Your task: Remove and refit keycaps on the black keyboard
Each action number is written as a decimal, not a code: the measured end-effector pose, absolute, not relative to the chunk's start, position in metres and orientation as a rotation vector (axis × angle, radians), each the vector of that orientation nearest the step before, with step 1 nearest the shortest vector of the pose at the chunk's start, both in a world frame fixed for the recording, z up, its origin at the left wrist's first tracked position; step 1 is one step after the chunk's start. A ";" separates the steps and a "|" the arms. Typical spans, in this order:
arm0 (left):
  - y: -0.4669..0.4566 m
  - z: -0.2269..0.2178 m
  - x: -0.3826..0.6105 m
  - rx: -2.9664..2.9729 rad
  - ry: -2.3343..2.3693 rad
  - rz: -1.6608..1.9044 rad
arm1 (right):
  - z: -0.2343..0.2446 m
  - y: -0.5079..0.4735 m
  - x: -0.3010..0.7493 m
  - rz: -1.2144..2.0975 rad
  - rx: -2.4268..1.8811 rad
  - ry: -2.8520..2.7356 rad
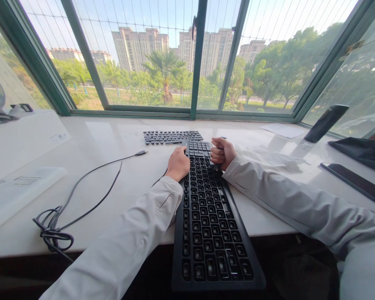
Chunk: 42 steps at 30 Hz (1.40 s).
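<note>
A long black keyboard (212, 225) lies lengthwise before me, its near end jutting past the table edge. Most of its keycaps are off, showing bare key sockets; the number pad (198, 146) at the far end still has caps. My left hand (178, 163) is closed on the keyboard's left edge near that end. Over the right edge, my right hand (224, 153) is curled into a fist. A small dark piece shows under it and a bluish tip above; the tool itself is mostly hidden. Loose black keycaps (171, 136) lie in rows just beyond the keyboard.
A black USB cable (54, 227) is coiled at left. Beside it are a white box (28, 141) and a pale flat package (21, 196). On the right lie a phone (356, 181), clear plastic film (271, 160), paper (283, 130) and an upright dark object (326, 123).
</note>
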<state>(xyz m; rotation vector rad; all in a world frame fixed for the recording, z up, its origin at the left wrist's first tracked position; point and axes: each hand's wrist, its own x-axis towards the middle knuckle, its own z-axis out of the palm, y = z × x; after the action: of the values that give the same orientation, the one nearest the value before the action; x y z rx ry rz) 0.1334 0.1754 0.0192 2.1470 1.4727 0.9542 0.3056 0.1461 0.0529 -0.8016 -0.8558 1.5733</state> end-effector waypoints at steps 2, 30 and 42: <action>0.176 0.019 0.133 2.155 1.474 0.959 | 0.053 0.141 0.303 1.535 -0.804 -0.963; 0.179 0.014 0.133 2.175 1.463 0.990 | 0.053 0.149 0.302 1.575 -0.845 -0.826; 0.176 0.019 0.134 2.154 1.481 0.968 | 0.052 0.136 0.290 1.512 -0.879 -1.157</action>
<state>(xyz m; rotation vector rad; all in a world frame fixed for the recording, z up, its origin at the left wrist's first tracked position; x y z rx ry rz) 0.1336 0.1758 0.0190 2.1542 1.4812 0.9677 0.2895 0.1364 0.0521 -0.8786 -1.1575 1.5116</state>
